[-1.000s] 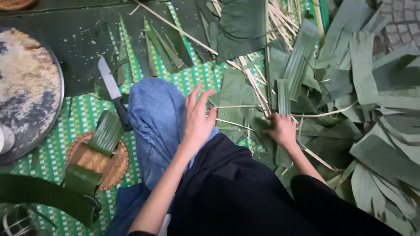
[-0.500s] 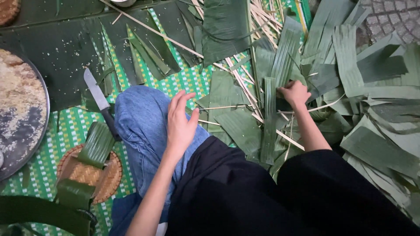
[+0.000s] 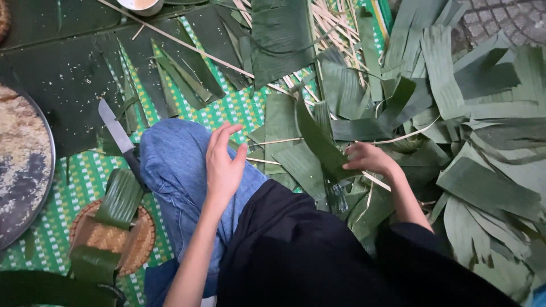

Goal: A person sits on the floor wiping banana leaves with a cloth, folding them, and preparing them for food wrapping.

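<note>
Woven green mat (image 3: 85, 182), ribbed leaf strip (image 3: 321, 142)

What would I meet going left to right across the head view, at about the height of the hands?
Round metal tray → knife → blue-clad knee → left hand → long green leaf strip → right hand gripping it → pile of cut leaves.

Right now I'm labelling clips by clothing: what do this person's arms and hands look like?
Both forearms are bare, with no gloves, rings or watch visible on the left hand or right hand. A black garment covers the body; sleeves are not clearly visible.
</note>
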